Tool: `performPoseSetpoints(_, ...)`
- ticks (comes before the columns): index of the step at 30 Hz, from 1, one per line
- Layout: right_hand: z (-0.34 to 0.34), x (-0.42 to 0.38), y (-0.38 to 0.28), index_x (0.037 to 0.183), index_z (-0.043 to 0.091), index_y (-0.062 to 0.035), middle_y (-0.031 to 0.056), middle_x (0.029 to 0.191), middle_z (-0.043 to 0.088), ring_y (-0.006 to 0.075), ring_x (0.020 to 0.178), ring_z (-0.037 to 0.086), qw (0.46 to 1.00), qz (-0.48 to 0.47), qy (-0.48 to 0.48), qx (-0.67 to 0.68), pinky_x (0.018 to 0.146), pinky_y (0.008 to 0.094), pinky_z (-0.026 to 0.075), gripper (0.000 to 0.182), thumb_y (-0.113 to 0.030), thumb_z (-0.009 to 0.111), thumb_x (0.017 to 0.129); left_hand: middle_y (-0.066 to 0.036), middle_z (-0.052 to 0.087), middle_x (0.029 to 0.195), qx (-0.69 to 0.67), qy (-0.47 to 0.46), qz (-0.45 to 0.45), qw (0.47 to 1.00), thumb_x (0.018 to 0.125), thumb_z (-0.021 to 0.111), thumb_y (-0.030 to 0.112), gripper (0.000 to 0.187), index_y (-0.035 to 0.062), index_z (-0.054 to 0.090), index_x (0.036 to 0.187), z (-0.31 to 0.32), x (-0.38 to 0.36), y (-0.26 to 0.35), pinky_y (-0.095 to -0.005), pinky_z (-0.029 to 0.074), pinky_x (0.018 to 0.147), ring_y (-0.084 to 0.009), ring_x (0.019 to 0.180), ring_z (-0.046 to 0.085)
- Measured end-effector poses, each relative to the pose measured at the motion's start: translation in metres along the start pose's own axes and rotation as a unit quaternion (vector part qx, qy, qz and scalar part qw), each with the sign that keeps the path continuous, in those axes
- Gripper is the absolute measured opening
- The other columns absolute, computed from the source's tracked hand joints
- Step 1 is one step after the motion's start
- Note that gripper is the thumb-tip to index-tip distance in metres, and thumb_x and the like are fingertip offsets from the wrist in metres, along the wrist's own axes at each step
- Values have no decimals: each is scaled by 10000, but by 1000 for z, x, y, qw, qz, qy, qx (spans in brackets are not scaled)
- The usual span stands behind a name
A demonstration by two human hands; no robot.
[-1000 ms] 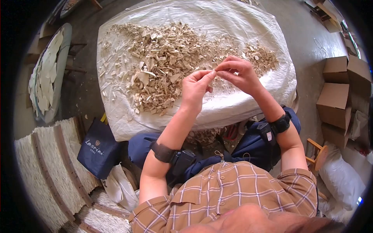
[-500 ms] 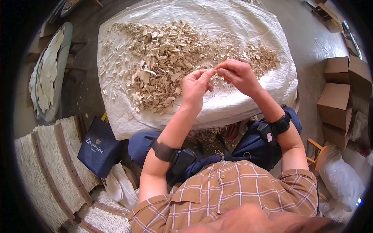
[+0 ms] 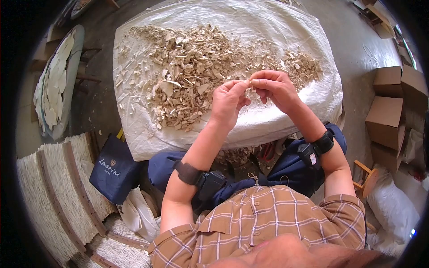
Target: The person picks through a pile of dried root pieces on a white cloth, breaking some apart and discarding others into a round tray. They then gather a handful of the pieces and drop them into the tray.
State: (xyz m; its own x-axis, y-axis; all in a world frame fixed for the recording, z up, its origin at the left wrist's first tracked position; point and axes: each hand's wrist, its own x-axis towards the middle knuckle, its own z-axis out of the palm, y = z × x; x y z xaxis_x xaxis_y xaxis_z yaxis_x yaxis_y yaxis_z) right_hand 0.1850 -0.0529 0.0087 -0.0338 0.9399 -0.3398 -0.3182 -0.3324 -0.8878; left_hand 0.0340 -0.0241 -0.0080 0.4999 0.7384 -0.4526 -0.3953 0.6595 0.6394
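Observation:
Beige, flake-like pieces [image 3: 190, 67] lie heaped over a white cloth [image 3: 286, 22] on the table in front of me. My left hand [image 3: 229, 100] is above the heap's near side, thumb and forefinger pinched together. Fingertip to fingertip with it, my right hand [image 3: 276, 89] is pinched too, its other fingers curled. Something small and pale shows between the two pinches; it is too small to make out. A smaller mound of the same pieces [image 3: 301, 64] lies beyond my right hand.
A navy bag [image 3: 114, 169] stands at the table's near left corner, beside stacked pale corrugated material [image 3: 49, 201]. An oval tray of white sheets [image 3: 58, 85] is at the far left. Cardboard boxes [image 3: 384, 111], a wooden stool [image 3: 368, 178] and a white sack [image 3: 391, 201] are on the right.
Both hands have shifted slightly, the left a little to the right. The right hand's fingers have turned a little, and the fingertips still meet.

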Motion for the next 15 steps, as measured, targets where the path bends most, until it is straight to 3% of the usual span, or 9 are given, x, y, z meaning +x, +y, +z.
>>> performPoseSetpoints(5, -1, 2, 6, 850, 581, 8, 11, 631, 538, 58, 527, 502, 994, 35, -32, 96, 437, 185, 432, 128, -101, 560, 787, 35, 508, 636, -49, -20, -28, 998, 790, 543, 123, 59, 71, 571, 792, -1, -1, 1, -221, 474, 542, -48, 548, 479)
performPoseSetpoints(13, 3, 1, 9, 877, 561, -3, 22, 684, 554, 61, 542, 514, 982, 48, -68, 170, 452, 186, 456, 125, -103, 525, 812, 34, 471, 616, -111, -93, -38, 989, 771, 514, 106, 60, 53, 533, 754, 5, -5, 6, -227, 436, 549, -60, 543, 456)
performPoseSetpoints(15, 1, 1, 10, 887, 557, -5, 24, 704, 557, 64, 555, 517, 980, 50, -71, 180, 458, 189, 457, 129, -105, 517, 817, 25, 455, 607, -126, -61, -41, 989, 774, 512, 122, 74, 61, 523, 735, 2, -3, 3, -247, 417, 544, -76, 535, 443)
